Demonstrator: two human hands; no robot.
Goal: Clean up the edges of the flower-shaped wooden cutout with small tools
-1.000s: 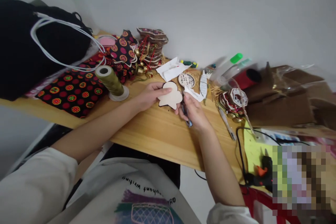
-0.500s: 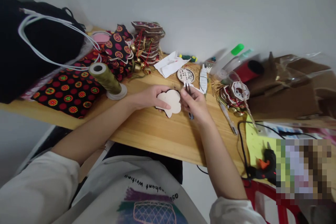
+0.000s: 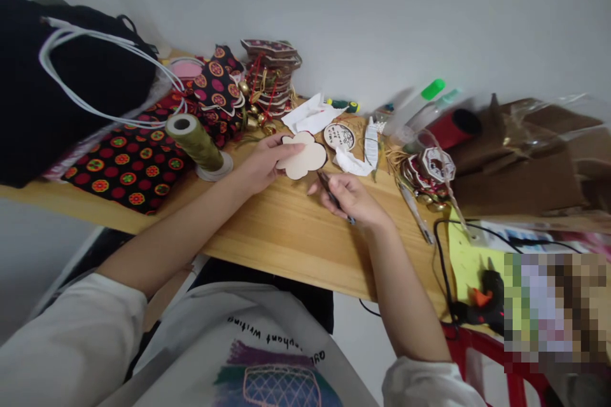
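My left hand [image 3: 265, 164] is closed on a flat, cream, cloud-shaped wooden piece [image 3: 305, 161] with a dark edge, the thumb lying across its face. Just right of and below it, my right hand [image 3: 351, 196] grips a slim dark two-pointed tool [image 3: 330, 189], tweezers or thread snips. The tool's tip points up toward the piece's lower right edge; whether they touch I cannot tell. Behind the hands lie a round printed disc [image 3: 340, 136], crumpled white paper [image 3: 353, 162] and a white tube [image 3: 371, 143].
A spool of olive thread [image 3: 198, 146] stands left, beside patterned fabric [image 3: 126, 168]. Stacked ornaments [image 3: 272, 73] with bells are at the back. A pen [image 3: 415, 213], more ornaments [image 3: 432, 168], a cardboard box [image 3: 520, 172] and a black glue gun [image 3: 489, 292] with a cable lie right.
The cloud-shaped piece has turned in my left hand and moved up, away from my body. My right hand has dropped slightly, and its tool now slants up to the left.
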